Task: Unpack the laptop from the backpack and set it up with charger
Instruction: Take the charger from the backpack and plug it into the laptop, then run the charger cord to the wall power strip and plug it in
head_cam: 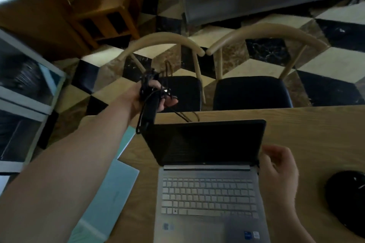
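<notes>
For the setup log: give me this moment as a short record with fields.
laptop: open on the wooden table, screen dark
left hand: raised past the table's far edge, gripping the black charger with tangled cable
cable: one loop hangs behind the screen; plugged in or not, cannot tell
right hand: at the screen's right edge, fingers curled
also on table: teal folder on the left, black object on the right

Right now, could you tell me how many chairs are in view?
2. One chair stands beyond the table's far edge, behind the left hand holding the charger; the other chair is beside it, to the right. More may be hidden.
</notes>
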